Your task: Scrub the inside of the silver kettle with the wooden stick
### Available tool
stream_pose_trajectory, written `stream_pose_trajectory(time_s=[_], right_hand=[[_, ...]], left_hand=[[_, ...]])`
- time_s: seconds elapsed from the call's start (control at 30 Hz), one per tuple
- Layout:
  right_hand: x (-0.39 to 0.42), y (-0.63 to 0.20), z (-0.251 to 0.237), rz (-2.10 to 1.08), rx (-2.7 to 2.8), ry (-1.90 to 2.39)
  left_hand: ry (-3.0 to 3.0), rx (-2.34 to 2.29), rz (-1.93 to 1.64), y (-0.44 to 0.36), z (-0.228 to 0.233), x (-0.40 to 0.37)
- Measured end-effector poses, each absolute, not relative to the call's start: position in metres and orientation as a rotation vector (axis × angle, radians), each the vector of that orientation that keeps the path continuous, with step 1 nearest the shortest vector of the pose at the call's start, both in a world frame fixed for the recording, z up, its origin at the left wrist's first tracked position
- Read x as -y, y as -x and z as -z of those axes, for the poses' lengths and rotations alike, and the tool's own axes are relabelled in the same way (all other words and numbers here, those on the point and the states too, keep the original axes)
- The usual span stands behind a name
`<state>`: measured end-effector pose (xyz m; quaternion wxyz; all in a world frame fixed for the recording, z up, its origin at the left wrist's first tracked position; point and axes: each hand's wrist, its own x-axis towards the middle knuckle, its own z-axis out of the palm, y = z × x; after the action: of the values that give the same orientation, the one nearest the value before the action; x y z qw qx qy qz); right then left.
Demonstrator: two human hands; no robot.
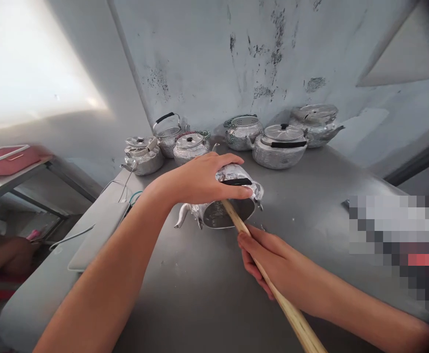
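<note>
Tipped kettle (235, 172), mouth (218, 215) facing viewer, spout (182, 215) left, stick (295, 314) slanting lower-right, hands (207, 179) (269, 255) gripping both

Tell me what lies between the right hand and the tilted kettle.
In the head view, a wooden stick reaches from the right hand to the kettle.

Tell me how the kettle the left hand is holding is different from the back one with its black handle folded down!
The held kettle is tipped, with its opening facing the camera; the back kettle stands upright.
The held kettle is open, with a stick at its opening; the back kettle wears a lid.
The left hand grips the held kettle; nobody touches the back kettle.
Both look silvery.
</note>
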<state>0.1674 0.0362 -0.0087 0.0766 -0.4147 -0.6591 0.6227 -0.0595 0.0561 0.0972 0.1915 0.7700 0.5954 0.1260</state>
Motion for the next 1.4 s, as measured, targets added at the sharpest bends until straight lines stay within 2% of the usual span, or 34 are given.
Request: stream_pose_trajectory(time_s=[0.27, 1.4], right_hand=[[-0.029, -0.159, 0.007, -1.975, 1.924, 1.242], [-0.028, -0.151, 0.014, -1.956, 1.876, 1.079]], left_hand=[[-2.131, -1.737, -0.354, 0.058, -0.096, -0.056], [-2.05, -1.716, -0.415, 0.059, -0.098, -0.06]])
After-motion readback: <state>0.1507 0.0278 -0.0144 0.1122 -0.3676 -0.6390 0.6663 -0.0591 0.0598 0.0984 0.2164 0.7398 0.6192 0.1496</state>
